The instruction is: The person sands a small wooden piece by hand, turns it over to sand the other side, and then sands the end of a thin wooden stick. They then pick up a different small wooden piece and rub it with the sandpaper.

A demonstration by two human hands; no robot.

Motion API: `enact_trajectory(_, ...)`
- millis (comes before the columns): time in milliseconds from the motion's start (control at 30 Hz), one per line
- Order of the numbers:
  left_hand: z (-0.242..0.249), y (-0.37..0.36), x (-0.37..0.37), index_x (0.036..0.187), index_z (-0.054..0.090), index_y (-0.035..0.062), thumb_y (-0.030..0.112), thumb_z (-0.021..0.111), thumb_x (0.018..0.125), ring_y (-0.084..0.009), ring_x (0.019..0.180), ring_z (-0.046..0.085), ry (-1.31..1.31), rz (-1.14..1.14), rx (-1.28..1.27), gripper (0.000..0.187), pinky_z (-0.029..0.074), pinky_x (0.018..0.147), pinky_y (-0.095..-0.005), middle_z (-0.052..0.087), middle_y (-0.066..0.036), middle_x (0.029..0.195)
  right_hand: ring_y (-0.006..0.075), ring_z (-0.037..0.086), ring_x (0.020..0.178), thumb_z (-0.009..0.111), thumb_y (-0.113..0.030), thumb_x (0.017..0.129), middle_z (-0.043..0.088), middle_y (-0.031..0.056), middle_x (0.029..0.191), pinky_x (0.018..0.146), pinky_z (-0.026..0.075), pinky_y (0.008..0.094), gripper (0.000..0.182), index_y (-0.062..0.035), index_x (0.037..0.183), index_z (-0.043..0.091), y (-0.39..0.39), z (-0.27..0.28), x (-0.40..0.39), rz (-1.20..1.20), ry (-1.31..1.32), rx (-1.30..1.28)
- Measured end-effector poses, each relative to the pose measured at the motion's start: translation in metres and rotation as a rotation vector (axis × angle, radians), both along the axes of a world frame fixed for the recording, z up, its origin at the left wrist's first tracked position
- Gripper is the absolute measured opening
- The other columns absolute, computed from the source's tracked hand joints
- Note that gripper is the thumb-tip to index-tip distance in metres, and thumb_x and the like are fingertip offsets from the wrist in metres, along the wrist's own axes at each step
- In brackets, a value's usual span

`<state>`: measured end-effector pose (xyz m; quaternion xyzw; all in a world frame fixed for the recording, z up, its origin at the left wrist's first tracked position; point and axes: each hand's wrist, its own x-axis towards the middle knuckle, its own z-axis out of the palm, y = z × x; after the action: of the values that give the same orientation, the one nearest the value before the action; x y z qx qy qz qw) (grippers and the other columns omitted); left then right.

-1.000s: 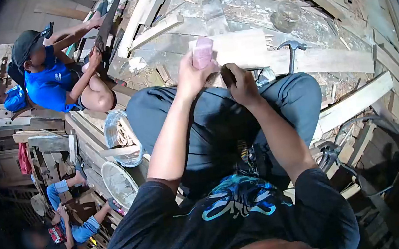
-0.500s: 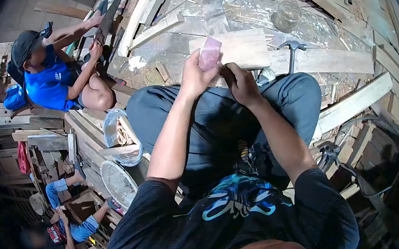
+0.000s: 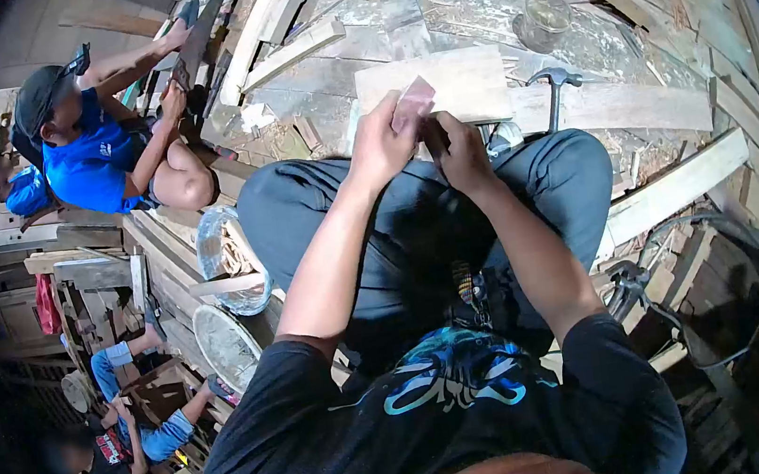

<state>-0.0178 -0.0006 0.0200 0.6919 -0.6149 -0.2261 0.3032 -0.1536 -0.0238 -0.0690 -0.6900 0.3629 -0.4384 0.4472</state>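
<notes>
My left hand (image 3: 382, 142) is closed round a small pinkish packet (image 3: 414, 105), which sticks up between thumb and fingers above my lap. Close beside it on the right, my right hand (image 3: 461, 153) has its fingers bent together near the packet's lower edge; what they hold, if anything, is hidden. Just beyond both hands a pale wooden board (image 3: 464, 80) lies flat on the floor. A claw hammer (image 3: 556, 97) rests to the right of that board, its handle towards my knee.
A tub of wood scraps (image 3: 233, 260) and a grey bucket (image 3: 225, 346) stand left of my legs. Co-workers sit at the left, one in a blue shirt (image 3: 90, 154). A glass jar (image 3: 543, 23) stands ahead; a long plank (image 3: 677, 191) lies at right.
The packet has tilted and turned in my left hand, and more of it is covered by the fingers. Both hands remain close together above my lap.
</notes>
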Motion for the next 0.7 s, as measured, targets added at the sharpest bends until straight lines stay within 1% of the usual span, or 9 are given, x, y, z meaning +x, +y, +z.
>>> enact_trajectory(67, 0.000, 0.001, -0.002, 0.111, 0.062, -0.0008, 0.019, 0.066, 0.089, -0.0372, 0.095, 0.065, -0.008, 0.021, -0.075, 0.031, 0.049, 0.080, -0.0384, 0.067, -0.024, 0.096, 0.0429, 0.064, 0.088, 0.062, -0.001, 0.082, 0.066, 0.0241, 0.087, 0.072, 0.051, 0.0460, 0.020, -0.0002, 0.102, 0.059, 0.003, 0.009, -0.002, 0.016, 0.015, 0.023)
enact_trajectory(167, -0.014, -0.004, 0.009, 0.106, 0.063, -0.0007, 0.020, 0.065, 0.090, -0.0285, 0.080, 0.066, 0.023, 0.031, -0.075, 0.026, 0.049, 0.073, -0.0356, 0.067, -0.019, 0.084, 0.0424, 0.065, 0.087, 0.062, -0.001, 0.082, 0.066, 0.0238, 0.087, 0.072, 0.051, 0.0457, 0.019, 0.0001, 0.101, 0.059, 0.002, 0.009, -0.001, 0.029, 0.014, 0.007)
enact_trajectory(200, -0.014, -0.006, 0.009, 0.100, 0.063, -0.0006, 0.021, 0.064, 0.092, -0.0181, 0.070, 0.062, 0.070, -0.017, -0.030, 0.023, 0.047, 0.065, -0.0319, 0.065, -0.013, 0.078, 0.0422, 0.065, 0.087, 0.062, -0.001, 0.082, 0.066, 0.0237, 0.087, 0.072, 0.051, 0.0457, 0.019, 0.0002, 0.101, 0.059, 0.000, 0.008, 0.000, 0.026, 0.008, -0.007)
enact_trajectory(300, -0.011, -0.003, 0.004, 0.096, 0.063, -0.0010, 0.021, 0.063, 0.093, -0.0123, 0.064, 0.057, 0.197, -0.006, -0.021, 0.023, 0.045, 0.059, -0.0290, 0.063, -0.008, 0.071, 0.0419, 0.065, 0.086, 0.062, -0.002, 0.083, 0.066, 0.0234, 0.087, 0.070, 0.051, 0.0457, 0.017, 0.0004, 0.099, 0.058, 0.001, 0.009, -0.001, 0.052, -0.009, 0.016)
enact_trajectory(333, -0.002, -0.004, 0.006, 0.096, 0.064, -0.0004, 0.019, 0.062, 0.089, -0.0309, 0.075, 0.067, 0.269, 0.088, 0.157, 0.021, 0.050, 0.067, -0.0381, 0.067, -0.019, 0.080, 0.0418, 0.065, 0.085, 0.062, -0.003, 0.083, 0.066, 0.0231, 0.085, 0.069, 0.051, 0.0457, 0.016, 0.0003, 0.099, 0.058, 0.001, 0.008, -0.001, 0.040, 0.009, -0.011)
enact_trajectory(367, -0.024, -0.007, 0.018, 0.096, 0.064, -0.0008, 0.022, 0.064, 0.089, -0.0297, 0.073, 0.066, 0.200, 0.065, -0.034, 0.023, 0.049, 0.066, -0.0372, 0.067, -0.019, 0.079, 0.0417, 0.065, 0.083, 0.062, -0.004, 0.084, 0.066, 0.0228, 0.084, 0.068, 0.051, 0.0457, 0.015, 0.0002, 0.098, 0.058, 0.001, 0.008, 0.000, 0.029, 0.025, -0.037)
enact_trajectory(633, 0.003, -0.004, 0.003, 0.095, 0.065, -0.0016, 0.024, 0.065, 0.088, -0.0300, 0.075, 0.066, 0.111, 0.089, 0.017, 0.026, 0.049, 0.067, -0.0376, 0.067, -0.019, 0.080, 0.0434, 0.064, 0.079, 0.061, -0.005, 0.085, 0.064, 0.0236, 0.080, 0.065, 0.050, 0.0469, 0.015, 0.0001, 0.098, 0.057, 0.003, 0.001, 0.002, 0.000, 0.001, -0.057)
enact_trajectory(667, -0.014, -0.004, 0.008, 0.094, 0.064, -0.0014, 0.023, 0.065, 0.089, -0.0261, 0.068, 0.065, 0.200, 0.042, -0.099, 0.025, 0.048, 0.062, -0.0362, 0.066, -0.016, 0.076, 0.0438, 0.064, 0.079, 0.061, -0.004, 0.085, 0.064, 0.0241, 0.080, 0.065, 0.050, 0.0471, 0.015, 0.0002, 0.098, 0.057, 0.002, 0.001, 0.001, 0.004, -0.004, -0.046)
enact_trajectory(700, -0.012, -0.004, 0.009, 0.094, 0.064, -0.0012, 0.024, 0.065, 0.089, -0.0242, 0.066, 0.065, 0.214, 0.030, -0.039, 0.025, 0.048, 0.061, -0.0354, 0.066, -0.015, 0.074, 0.0442, 0.064, 0.080, 0.061, -0.004, 0.084, 0.064, 0.0245, 0.080, 0.066, 0.050, 0.0474, 0.016, 0.0004, 0.099, 0.057, 0.003, 0.002, 0.002, 0.008, -0.009, -0.031)
